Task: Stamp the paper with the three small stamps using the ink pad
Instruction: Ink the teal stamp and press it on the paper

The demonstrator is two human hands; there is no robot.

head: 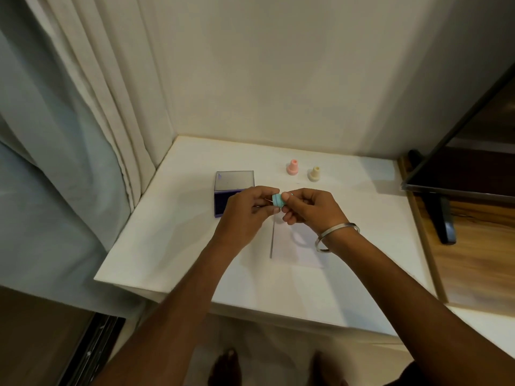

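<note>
A small blue stamp point(277, 200) is held in the air above the white table point(172, 240), pinched between both hands. My left hand point(246, 210) grips its left side and my right hand point(308, 206) grips its right side. Just behind my left hand lies the open purple ink pad point(223, 203), its clear lid point(234, 180) standing up at the back. A pink stamp point(292, 167) and a beige stamp point(314, 174) stand upright farther back on the right. The white paper point(298, 246) lies flat beneath my right wrist.
A wall closes the table at the back and curtains point(83, 121) hang on the left. A dark screen point(468, 162) on a black foot point(446, 221) stands on the wooden surface to the right. My feet show below the table's front edge.
</note>
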